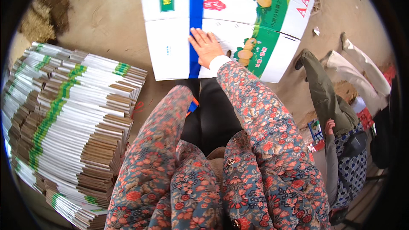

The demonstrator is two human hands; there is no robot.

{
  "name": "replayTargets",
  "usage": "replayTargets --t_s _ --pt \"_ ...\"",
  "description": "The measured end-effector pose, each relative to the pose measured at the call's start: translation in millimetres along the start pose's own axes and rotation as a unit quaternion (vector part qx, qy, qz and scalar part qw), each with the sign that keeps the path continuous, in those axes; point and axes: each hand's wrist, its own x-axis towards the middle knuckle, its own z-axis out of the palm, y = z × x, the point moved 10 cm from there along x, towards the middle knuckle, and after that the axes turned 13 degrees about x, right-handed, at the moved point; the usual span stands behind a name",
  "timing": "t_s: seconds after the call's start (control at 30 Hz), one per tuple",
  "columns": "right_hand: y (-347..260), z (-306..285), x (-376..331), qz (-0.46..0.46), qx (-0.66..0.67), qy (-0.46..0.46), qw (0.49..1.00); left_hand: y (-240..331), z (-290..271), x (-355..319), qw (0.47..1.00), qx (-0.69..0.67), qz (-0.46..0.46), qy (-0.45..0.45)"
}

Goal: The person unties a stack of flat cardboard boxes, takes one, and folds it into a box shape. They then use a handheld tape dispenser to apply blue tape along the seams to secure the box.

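floral-patterned clothing [196,179] lies nearest the camera, filling the lower middle of the frame, with its two sleeves reaching up from there. at the left side leans a large stack of flattened cardboard [85,102], white with green stripes and brown edges, and beyond it, in the upper left, sits a rough brown heap [42,15] on the bare ground.

right of the stack, the left sleeve [153,132] ends near the centre; the left hand is hidden beyond its end, so whether it grasps anything cannot be told. just beside that sleeve end, a small orange-and-blue object [193,105] shows over the dark trousers [217,115]; its kind is unclear.

the carton [234,27], white, green and printed with potatoes, spans the upper middle of the frame. a blue band [196,4] runs down it, tape or print being hard to say. the right hand [207,50] lies palm down across the band's right edge, fingers extended and slightly parted, pressing or resting, gripping nothing.

the step in hand looks like smoothing or steadying the carton along that band; the next move probably calls for even pressure, so the panel does not slide.

at the right side, a co-worker in olive trousers [326,89] and another in pale trousers [362,68] are well apart from the carton.
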Motion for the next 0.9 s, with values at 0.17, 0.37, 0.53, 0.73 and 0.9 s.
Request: replayTargets --t_s 0.17,0.37,0.53,0.73,0.9 --pt "-8 -1 -10 -0.002 0.013 0.116 0.993 -52 28 -34 0.993 0.098 -0.022 -0.055" --pt "-43 74 -66 -0.033 -0.027 -0.120 0.992 -79 -18 -72 0.996 -0.052 0.063 0.028" --pt "16 32 4 -0.002 0.333 -0.103 0.937 -85 8 -71 0.982 -0.171 0.076 0.011" --pt "164 -195 189 0.006 0.604 0.243 0.759 -74 42 -63 0.951 -0.301 0.077 -0.009" --pt "150 -326 224 -0.010 0.124 0.411 0.903 -72 23 -64 0.945 -0.296 0.121 0.067"
